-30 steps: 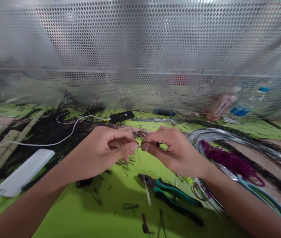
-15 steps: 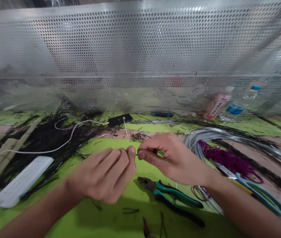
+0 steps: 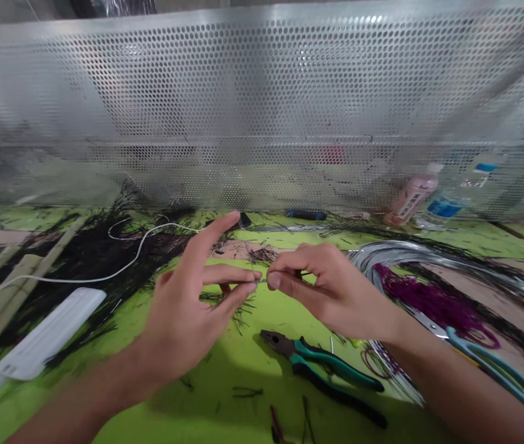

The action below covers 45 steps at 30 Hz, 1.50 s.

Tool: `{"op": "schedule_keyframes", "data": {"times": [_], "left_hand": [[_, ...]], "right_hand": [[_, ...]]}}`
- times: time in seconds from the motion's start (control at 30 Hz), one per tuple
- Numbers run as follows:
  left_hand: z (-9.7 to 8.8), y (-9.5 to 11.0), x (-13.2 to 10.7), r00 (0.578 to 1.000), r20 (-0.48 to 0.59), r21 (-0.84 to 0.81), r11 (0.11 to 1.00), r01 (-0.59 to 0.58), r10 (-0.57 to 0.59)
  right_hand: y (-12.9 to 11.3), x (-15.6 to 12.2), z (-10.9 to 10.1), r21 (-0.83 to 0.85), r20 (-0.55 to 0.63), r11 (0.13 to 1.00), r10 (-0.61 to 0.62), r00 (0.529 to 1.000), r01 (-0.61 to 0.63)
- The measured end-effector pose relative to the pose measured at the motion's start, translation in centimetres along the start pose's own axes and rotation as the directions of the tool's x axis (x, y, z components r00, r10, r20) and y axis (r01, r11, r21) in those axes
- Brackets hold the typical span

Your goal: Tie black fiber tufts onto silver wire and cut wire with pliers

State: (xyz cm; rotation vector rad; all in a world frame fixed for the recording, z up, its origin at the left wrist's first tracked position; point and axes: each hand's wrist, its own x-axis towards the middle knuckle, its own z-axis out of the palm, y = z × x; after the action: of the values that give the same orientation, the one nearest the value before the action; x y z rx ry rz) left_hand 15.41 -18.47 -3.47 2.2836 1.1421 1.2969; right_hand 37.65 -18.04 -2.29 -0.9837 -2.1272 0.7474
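Over the green surface, my left hand (image 3: 192, 302) pinches a thin wire (image 3: 262, 281) between thumb and a finger, its index finger stretched up and away. My right hand (image 3: 336, 290) grips the same wire close by, with thumb and curled forefinger pressed together. The short piece showing between the fingertips looks twisted; its finer detail is too small to tell. Dark bristly strands (image 3: 241, 314) hang or lie just below my left fingertips. Beneath my hands lie pliers (image 3: 284, 348) with green and black handles, jaws pointing left.
A perforated metal screen (image 3: 262, 111) stands at the back. Right are a coil of silvery wire (image 3: 382, 250), purple thread (image 3: 423, 299), scissors (image 3: 497, 370) and two bottles (image 3: 412, 197). Left are a white power bank (image 3: 51, 333), its cable, wooden strips (image 3: 25, 283) and black strands (image 3: 118, 259).
My left hand has turned from a closed grip with folded fingers to a fingertip pinch, index finger raised. My right hand keeps its pinch, shifted slightly right in view.
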Motion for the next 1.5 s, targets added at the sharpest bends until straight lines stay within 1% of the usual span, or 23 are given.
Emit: {"op": "schedule_keyframes", "data": {"times": [0.07,0.13,0.2,0.3,0.33,0.4,0.43,0.5,0.53,0.57,0.6,0.7,0.87,0.93,1.0,1.03,1.1,1.17,1.23,1.3,1.37,1.43,1.5], "left_hand": [[0.4,-0.4,-0.4,0.994,-0.057,0.071,0.993,-0.09,0.095],[0.5,-0.6,-0.3,0.963,-0.068,0.177,0.953,-0.245,0.26],[0.2,-0.8,0.0,0.866,-0.003,0.246,0.84,-0.484,0.5],[-0.5,-1.2,0.5,0.666,0.162,0.258,0.62,-0.741,0.728],[-0.7,-1.4,0.6,0.637,0.193,0.253,0.59,-0.767,0.746],[-0.9,-1.7,0.7,0.655,0.221,0.243,0.609,-0.755,0.723],[-1.0,-1.7,0.8,0.693,0.216,0.233,0.653,-0.721,0.688],[-1.3,-1.4,1.2,0.82,0.216,0.189,0.801,-0.568,0.53],[-1.5,-1.1,1.4,0.881,0.259,0.128,0.89,-0.437,0.396],[-1.7,-0.7,1.8,0.907,0.338,0.057,0.957,-0.285,0.251],[-2.0,-0.4,2.1,0.9,0.413,-0.011,0.989,-0.147,0.139],[-2.6,0.3,3.2,0.798,0.6,-0.099,0.984,0.15,-0.061],[-3.0,-0.5,4.5,0.629,0.768,-0.129,0.933,0.335,-0.12],[-2.8,-0.7,4.8,0.598,0.792,-0.153,0.906,0.395,-0.127],[-2.5,-0.6,4.9,0.614,0.778,-0.148,0.912,0.382,-0.132],[-2.2,-0.4,4.8,0.661,0.741,-0.124,0.944,0.307,-0.118],[-1.8,0.0,4.2,0.792,0.609,-0.015,0.998,0.054,-0.034],[-1.3,0.3,3.2,0.877,0.469,0.129,0.975,-0.18,0.1],[-0.8,0.2,2.1,0.887,0.376,0.254,0.89,-0.378,0.269],[-0.3,0.0,1.2,0.849,0.32,0.354,0.778,-0.519,0.42],[0.2,-0.1,0.8,0.851,0.255,0.411,0.745,-0.526,0.46],[0.4,0.1,0.8,0.909,0.196,0.402,0.815,-0.416,0.368],[0.3,0.5,1.1,0.961,0.177,0.314,0.913,-0.259,0.212]], "right_hand": [[0.0,-0.1,-0.1,0.022,0.021,0.999,0.034,0.999,-0.035],[-0.1,-0.1,-0.1,0.043,0.029,0.997,0.058,0.998,-0.06],[-0.1,0.0,-0.1,0.062,0.034,0.996,0.066,0.997,-0.068],[-0.1,0.2,-0.1,0.084,0.058,0.994,0.067,0.996,-0.072],[0.0,0.2,-0.1,0.084,0.061,0.994,0.068,0.996,-0.073],[0.2,0.3,-0.1,0.075,0.067,0.994,0.069,0.995,-0.074],[0.3,0.3,-0.1,0.07,0.069,0.995,0.067,0.995,-0.072],[0.4,0.3,-0.1,0.053,0.075,0.997,0.06,0.995,-0.064],[0.4,0.3,-0.1,0.04,0.075,0.998,0.055,0.996,-0.058],[0.3,0.3,0.0,0.026,0.072,0.998,0.051,0.996,-0.053],[0.3,0.3,0.0,0.013,0.069,0.999,0.047,0.997,-0.048],[0.1,0.4,0.2,0.011,0.076,0.999,0.05,0.996,-0.051],[0.0,0.3,0.1,0.049,0.091,0.997,0.06,0.994,-0.065],[0.1,0.3,-0.1,0.036,0.088,0.997,0.059,0.994,-0.062],[0.2,0.3,-0.1,0.025,0.089,0.997,0.069,0.994,-0.071],[0.2,0.3,-0.1,0.025,0.088,0.996,0.077,0.993,-0.08],[0.3,0.3,-0.1,0.028,0.088,0.995,0.094,0.992,-0.097],[0.2,0.3,-0.1,0.037,0.092,0.994,0.102,0.99,-0.106],[0.0,0.2,0.0,0.035,0.086,0.993,0.109,0.99,-0.113],[-0.3,0.1,-0.1,0.027,0.075,0.993,0.111,0.991,-0.113],[-0.4,-0.1,-0.1,0.009,0.056,0.995,0.098,0.994,-0.099],[-0.3,-0.1,-0.2,-0.005,0.04,0.997,0.075,0.996,-0.075],[-0.2,-0.1,-0.2,-0.012,0.035,0.998,0.066,0.997,-0.065]]}}
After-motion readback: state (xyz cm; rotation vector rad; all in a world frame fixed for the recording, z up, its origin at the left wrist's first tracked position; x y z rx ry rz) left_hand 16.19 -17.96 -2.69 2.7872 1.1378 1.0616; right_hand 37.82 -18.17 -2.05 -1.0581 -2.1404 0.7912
